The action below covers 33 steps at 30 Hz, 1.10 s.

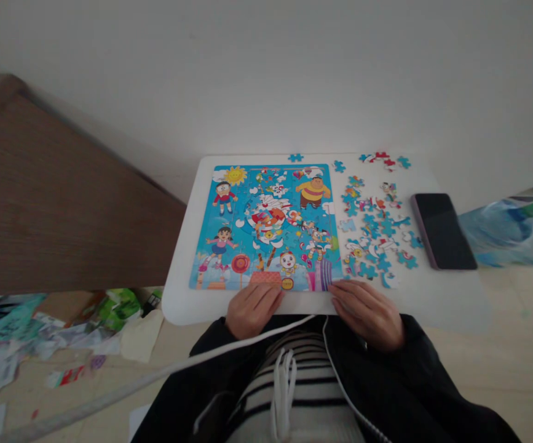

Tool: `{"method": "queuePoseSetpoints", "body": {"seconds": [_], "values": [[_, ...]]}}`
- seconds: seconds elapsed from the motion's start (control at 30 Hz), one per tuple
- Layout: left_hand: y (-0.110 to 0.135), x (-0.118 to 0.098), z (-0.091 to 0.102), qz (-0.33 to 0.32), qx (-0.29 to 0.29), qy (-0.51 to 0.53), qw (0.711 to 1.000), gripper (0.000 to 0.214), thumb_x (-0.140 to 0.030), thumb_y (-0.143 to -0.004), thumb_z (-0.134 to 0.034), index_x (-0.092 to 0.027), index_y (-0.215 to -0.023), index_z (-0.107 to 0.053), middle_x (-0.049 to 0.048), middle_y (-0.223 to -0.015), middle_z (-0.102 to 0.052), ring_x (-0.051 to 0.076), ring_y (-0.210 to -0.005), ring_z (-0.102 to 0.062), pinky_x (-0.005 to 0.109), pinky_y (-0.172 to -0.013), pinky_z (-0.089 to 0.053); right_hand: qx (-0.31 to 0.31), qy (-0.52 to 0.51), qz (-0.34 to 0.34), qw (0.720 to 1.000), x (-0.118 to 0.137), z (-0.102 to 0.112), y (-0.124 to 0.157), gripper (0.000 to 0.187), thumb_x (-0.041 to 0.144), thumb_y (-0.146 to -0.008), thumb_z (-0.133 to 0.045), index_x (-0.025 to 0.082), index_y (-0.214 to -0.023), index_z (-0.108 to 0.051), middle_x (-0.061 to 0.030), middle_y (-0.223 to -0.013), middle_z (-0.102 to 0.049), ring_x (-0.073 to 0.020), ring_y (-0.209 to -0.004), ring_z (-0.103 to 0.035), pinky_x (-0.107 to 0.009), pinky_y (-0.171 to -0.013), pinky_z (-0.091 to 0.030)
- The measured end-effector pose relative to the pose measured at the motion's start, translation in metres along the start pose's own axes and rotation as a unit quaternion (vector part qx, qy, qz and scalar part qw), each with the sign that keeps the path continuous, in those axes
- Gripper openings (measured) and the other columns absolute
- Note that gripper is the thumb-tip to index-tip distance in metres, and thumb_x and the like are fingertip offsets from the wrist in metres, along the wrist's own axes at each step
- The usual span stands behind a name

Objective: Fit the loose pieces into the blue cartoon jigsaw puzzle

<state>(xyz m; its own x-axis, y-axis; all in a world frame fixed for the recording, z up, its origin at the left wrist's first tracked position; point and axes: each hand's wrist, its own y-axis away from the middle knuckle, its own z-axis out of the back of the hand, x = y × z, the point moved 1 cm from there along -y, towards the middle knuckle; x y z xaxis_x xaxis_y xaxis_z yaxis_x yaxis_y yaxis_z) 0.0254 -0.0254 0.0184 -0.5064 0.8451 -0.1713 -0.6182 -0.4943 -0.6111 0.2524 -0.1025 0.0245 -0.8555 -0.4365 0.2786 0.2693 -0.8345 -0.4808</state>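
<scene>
A cartoon jigsaw puzzle (pixel 266 224) with a bright blue background lies assembled in its board on a white table (pixel 432 301). Gaps show in its middle and right parts. My left hand (pixel 253 309) rests on the puzzle's front edge, with nothing visible in it. My right hand (pixel 365 314) lies at the front right corner of the puzzle, close to a scattered group of loose puzzle pieces (pixel 374 227). Its fingertips touch the board's edge, and no piece shows in its grip.
A black smartphone (pixel 442 231) lies on the table right of the loose pieces. A brown wooden surface (pixel 63 191) fills the left side, and a white wall (pixel 266 74) stands behind. Papers and plastic bags (pixel 31 332) lie on the floor at lower left, with a blue plastic bag (pixel 510 231) at right.
</scene>
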Motion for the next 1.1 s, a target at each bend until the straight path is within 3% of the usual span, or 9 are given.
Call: {"method": "queuePoseSetpoints", "body": {"seconds": [0.1,0.17,0.27,0.4,0.63,1.1], "values": [[0.002,-0.004,0.003,0.047,-0.042,-0.036,0.997,0.019,-0.013,-0.077,-0.064,-0.017,-0.062,-0.053,-0.0031,-0.052,-0.055,0.008,-0.047,-0.050,0.021,-0.047,-0.038,-0.054,-0.005,-0.037,0.998,0.002,0.002,0.001,0.007,0.013,-0.074,-0.064,0.016,-0.079,-0.061,-0.0015,-0.066,-0.063,-0.0116,-0.061,-0.057,-0.024,-0.059,-0.048],[0.003,-0.007,0.005,0.089,-0.070,-0.056,0.992,0.034,-0.010,-0.076,-0.063,-0.018,-0.051,-0.041,-0.0068,-0.043,-0.042,0.006,-0.038,-0.037,0.022,-0.040,-0.027,-0.093,0.021,-0.056,0.994,0.003,0.002,0.003,0.018,0.014,-0.072,-0.067,0.019,-0.063,-0.052,0.0033,-0.051,-0.051,-0.0087,-0.047,-0.047,-0.023,-0.046,-0.039],[0.006,-0.008,0.007,0.127,-0.091,-0.053,0.986,0.043,-0.005,-0.075,-0.060,-0.018,-0.047,-0.030,-0.0093,-0.040,-0.030,0.005,-0.035,-0.024,0.023,-0.038,-0.019,-0.146,0.057,-0.079,0.985,0.004,0.000,0.006,0.040,0.013,-0.070,-0.069,0.021,-0.050,-0.035,0.0086,-0.042,-0.033,-0.0047,-0.037,-0.031,-0.023,-0.038,-0.027],[0.007,-0.007,0.009,0.118,-0.089,-0.048,0.988,0.046,-0.002,-0.075,-0.059,-0.018,-0.048,-0.027,-0.0092,-0.040,-0.025,0.005,-0.036,-0.021,0.025,-0.039,-0.017,-0.171,0.073,-0.103,0.977,0.005,-0.001,0.006,0.050,0.009,-0.070,-0.067,0.020,-0.047,-0.025,0.0100,-0.039,-0.025,-0.0028,-0.036,-0.023,-0.023,-0.037,-0.023],[0.009,-0.011,0.005,0.078,-0.067,-0.042,0.994,0.042,0.004,-0.077,-0.052,-0.018,-0.048,-0.030,-0.0071,-0.042,-0.030,0.007,-0.038,-0.028,0.026,-0.043,-0.021,-0.155,0.099,-0.068,0.981,0.005,0.002,-0.003,0.045,0.001,-0.074,-0.059,0.019,-0.044,-0.030,0.0090,-0.036,-0.028,-0.0028,-0.033,-0.025,-0.022,-0.035,-0.025],[-0.004,-0.023,-0.013,0.033,-0.005,-0.039,0.999,0.039,0.001,-0.081,-0.045,-0.018,-0.048,-0.036,-0.0050,-0.046,-0.036,0.008,-0.043,-0.035,0.024,-0.045,-0.027,-0.167,0.030,-0.067,0.983,-0.001,-0.007,0.003,0.042,-0.001,-0.073,-0.056,0.021,-0.052,-0.028,0.0103,-0.040,-0.028,-0.0041,-0.033,-0.025,-0.024,-0.034,-0.024]]}}
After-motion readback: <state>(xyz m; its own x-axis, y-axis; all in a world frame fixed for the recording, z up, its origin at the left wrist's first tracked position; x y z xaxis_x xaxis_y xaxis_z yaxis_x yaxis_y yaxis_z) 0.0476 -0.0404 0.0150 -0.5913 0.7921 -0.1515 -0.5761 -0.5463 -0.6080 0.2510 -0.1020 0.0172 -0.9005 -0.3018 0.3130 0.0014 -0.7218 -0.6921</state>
